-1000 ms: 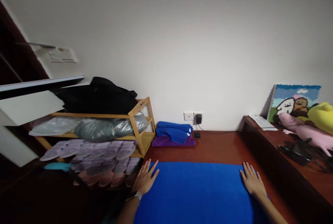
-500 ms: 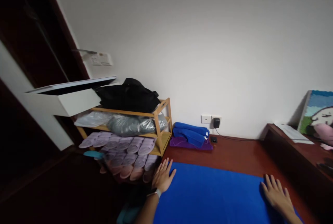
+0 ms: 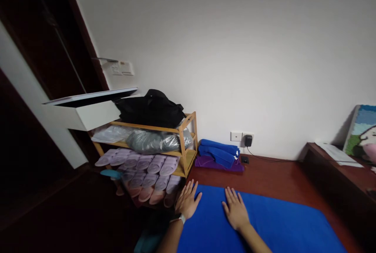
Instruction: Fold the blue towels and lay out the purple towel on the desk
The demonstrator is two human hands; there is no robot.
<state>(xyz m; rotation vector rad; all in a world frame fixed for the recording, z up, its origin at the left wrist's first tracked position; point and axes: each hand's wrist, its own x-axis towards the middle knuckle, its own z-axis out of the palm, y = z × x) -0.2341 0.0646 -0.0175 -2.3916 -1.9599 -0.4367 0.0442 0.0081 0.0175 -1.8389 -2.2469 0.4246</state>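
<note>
A blue cloth [image 3: 276, 221], much like a towel, lies spread out on the reddish-brown wooden surface [image 3: 273, 174]. My left hand [image 3: 188, 202] rests flat at the cloth's far left corner, fingers stretched out, with a watch on the wrist. To its right, my right hand [image 3: 235, 208] lies palm down on the cloth near the far edge, its fingers extended. Neither hand grips anything. Beyond the hands, folded blue towels [image 3: 219, 152] sit on a folded purple cloth [image 3: 220, 163] against the wall. The near part of the spread cloth runs out of view.
A wooden rack [image 3: 183, 147] at left carries lilac slippers [image 3: 143, 161], plastic-wrapped items [image 3: 155, 140], a black bag [image 3: 151, 110] and a white box [image 3: 96, 115]. A black charger [image 3: 248, 140] with its cable is plugged in at the wall. A raised ledge [image 3: 329, 170] borders the right side.
My right hand has moved left from the cloth's far right corner to near my left hand. My left hand stays at the left corner. The view has shifted slightly.
</note>
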